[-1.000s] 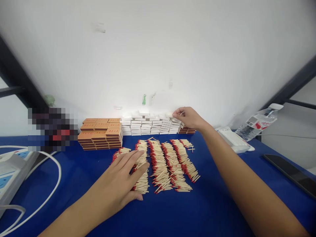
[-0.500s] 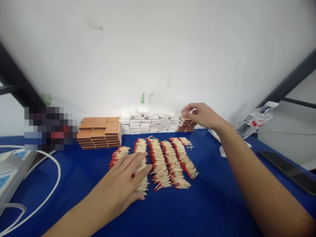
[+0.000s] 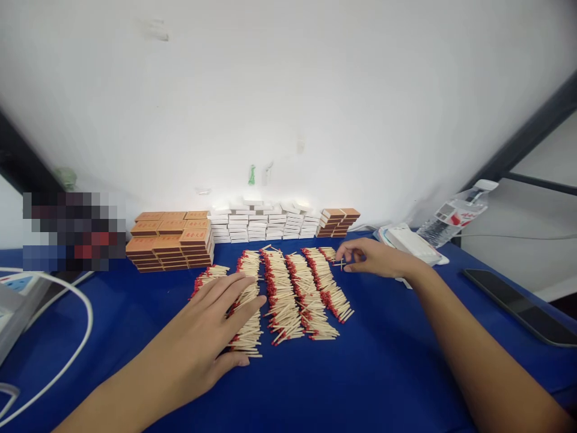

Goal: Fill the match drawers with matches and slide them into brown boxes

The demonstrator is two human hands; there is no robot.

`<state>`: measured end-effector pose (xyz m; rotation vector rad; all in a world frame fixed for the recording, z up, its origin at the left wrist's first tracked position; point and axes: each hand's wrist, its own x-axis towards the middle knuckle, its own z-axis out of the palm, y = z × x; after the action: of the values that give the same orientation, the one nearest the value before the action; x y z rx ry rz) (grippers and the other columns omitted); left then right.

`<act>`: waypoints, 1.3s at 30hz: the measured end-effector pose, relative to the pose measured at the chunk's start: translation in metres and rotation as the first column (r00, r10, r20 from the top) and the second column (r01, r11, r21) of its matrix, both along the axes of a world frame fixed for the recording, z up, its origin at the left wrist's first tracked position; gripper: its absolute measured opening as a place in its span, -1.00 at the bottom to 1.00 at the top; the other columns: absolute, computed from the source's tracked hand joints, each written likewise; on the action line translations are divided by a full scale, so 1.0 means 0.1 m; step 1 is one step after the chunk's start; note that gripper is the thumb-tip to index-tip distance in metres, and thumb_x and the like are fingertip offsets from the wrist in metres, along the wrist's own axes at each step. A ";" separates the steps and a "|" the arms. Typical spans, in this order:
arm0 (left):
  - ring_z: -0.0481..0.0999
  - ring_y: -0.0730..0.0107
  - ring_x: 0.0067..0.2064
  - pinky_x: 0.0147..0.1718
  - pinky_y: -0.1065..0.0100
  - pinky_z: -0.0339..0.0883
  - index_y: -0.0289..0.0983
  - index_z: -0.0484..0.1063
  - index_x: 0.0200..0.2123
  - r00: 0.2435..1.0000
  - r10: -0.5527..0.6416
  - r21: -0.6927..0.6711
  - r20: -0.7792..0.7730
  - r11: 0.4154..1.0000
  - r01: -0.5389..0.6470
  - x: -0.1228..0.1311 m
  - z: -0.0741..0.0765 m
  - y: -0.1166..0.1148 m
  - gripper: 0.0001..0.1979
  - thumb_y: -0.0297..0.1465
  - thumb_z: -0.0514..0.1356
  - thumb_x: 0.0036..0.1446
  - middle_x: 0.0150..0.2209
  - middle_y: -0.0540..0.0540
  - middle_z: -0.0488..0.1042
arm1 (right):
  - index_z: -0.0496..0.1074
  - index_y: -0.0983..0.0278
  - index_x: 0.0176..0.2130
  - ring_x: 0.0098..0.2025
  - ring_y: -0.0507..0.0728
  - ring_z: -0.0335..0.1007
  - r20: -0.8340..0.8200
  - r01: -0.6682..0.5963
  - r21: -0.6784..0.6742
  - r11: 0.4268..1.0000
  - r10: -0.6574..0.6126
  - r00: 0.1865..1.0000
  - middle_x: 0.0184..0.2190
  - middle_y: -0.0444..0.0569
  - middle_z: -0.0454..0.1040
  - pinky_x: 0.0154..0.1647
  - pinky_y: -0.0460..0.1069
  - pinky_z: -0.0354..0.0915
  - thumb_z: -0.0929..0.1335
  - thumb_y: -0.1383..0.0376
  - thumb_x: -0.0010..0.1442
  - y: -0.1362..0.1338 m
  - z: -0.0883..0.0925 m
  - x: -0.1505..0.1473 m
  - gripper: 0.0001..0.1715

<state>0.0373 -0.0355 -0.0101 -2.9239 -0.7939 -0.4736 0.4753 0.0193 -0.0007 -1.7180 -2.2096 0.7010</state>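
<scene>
Red-tipped matches [image 3: 282,294] lie in several long rows on the blue table. My left hand [image 3: 220,325] is open, palm down, fingers stretched over the rows at the left, hiding part of those matches. At the far right end of the rows, my right hand [image 3: 367,257] hovers low with curled fingers. A gap shows between its thumb and forefinger, beside a few loose matches [image 3: 339,263], and I see nothing in it. Behind the rows stand white matchbox trays [image 3: 256,231], stacked between orange-brown matchboxes [image 3: 169,243] on the left and a smaller matchbox stack [image 3: 338,222] on the right.
A plastic bottle [image 3: 455,216] leans at the right behind a white packet [image 3: 417,245]. Nearer the right edge lies a dark phone [image 3: 518,307]. A white cable [image 3: 88,325] loops past a power strip [image 3: 18,319] at left. The white wall [image 3: 288,90] closes off the back.
My right hand has come down and toward me, from the small matchbox stack to the loose matches. My left hand stays over the rows. The view has shifted slightly.
</scene>
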 end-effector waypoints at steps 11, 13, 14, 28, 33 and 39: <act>0.25 -0.15 0.42 0.29 -0.18 0.38 -0.14 0.28 0.37 0.998 -0.003 -0.051 0.055 0.999 0.006 0.07 -0.10 -0.10 -0.35 -0.37 0.35 0.26 0.41 -0.26 0.28 | 0.58 0.27 -0.30 -0.34 0.16 0.33 0.043 -0.020 -0.007 1.000 0.020 0.999 -0.38 -0.01 0.52 -0.31 0.03 0.19 0.41 0.05 0.20 0.02 -0.07 -0.02 -0.67; 0.24 -0.15 0.42 0.30 -0.19 0.36 -0.12 0.28 0.37 0.998 -0.002 -0.055 0.055 0.998 0.005 0.08 -0.10 -0.10 -0.35 -0.38 0.36 0.25 0.41 -0.25 0.27 | 0.57 0.27 -0.31 -0.36 0.15 0.33 0.039 -0.019 -0.007 1.000 0.019 0.999 -0.39 -0.01 0.52 -0.33 0.03 0.18 0.40 0.05 0.21 0.02 -0.07 -0.03 -0.66; 0.24 -0.14 0.43 0.31 -0.19 0.35 -0.12 0.29 0.37 0.999 -0.002 -0.059 0.051 0.998 0.005 0.09 -0.11 -0.10 -0.35 -0.38 0.36 0.25 0.41 -0.24 0.27 | 0.57 0.27 -0.31 -0.36 0.15 0.34 0.032 -0.013 -0.008 1.000 0.013 0.999 -0.40 0.00 0.53 -0.33 0.03 0.19 0.41 0.04 0.20 0.02 -0.07 -0.04 -0.66; 0.21 -0.12 0.45 0.30 -0.17 0.37 -0.11 0.21 0.43 1.000 -0.009 -0.022 0.007 1.000 0.009 0.07 -0.13 -0.09 -0.31 -0.35 0.33 0.30 0.45 -0.23 0.21 | 0.56 0.23 -0.34 -0.43 0.12 0.29 0.048 0.072 0.165 0.984 -0.081 0.996 -0.48 -0.08 0.45 -0.39 0.01 0.15 0.40 0.02 0.23 0.13 -0.21 -0.08 -0.66; 0.25 -0.14 0.43 0.30 -0.17 0.37 -0.14 0.23 0.42 1.000 -0.024 -0.001 0.015 1.000 0.024 0.07 -0.13 -0.09 -0.33 -0.37 0.31 0.30 0.43 -0.26 0.25 | 0.58 0.20 -0.31 -0.41 0.15 0.38 0.099 0.132 0.218 0.967 -0.157 0.983 -0.45 -0.05 0.52 -0.37 0.02 0.21 0.41 -0.06 0.21 0.04 -0.01 0.12 -0.61; 0.24 -0.12 0.43 0.30 -0.14 0.38 -0.13 0.23 0.43 0.999 -0.023 -0.002 0.033 1.000 0.023 0.09 -0.15 -0.11 -0.34 -0.36 0.30 0.31 0.43 -0.23 0.26 | 0.62 0.24 -0.37 -0.32 0.29 0.54 0.335 0.544 0.171 0.821 -0.568 0.752 -0.32 0.15 0.65 -0.33 0.11 0.31 0.46 -0.07 0.17 -0.26 0.24 0.93 -0.57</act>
<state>0.0459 -0.0460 -0.0255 -2.9380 -0.7663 -0.5249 0.5678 -0.0065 0.0233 -2.4720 -1.7085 0.1563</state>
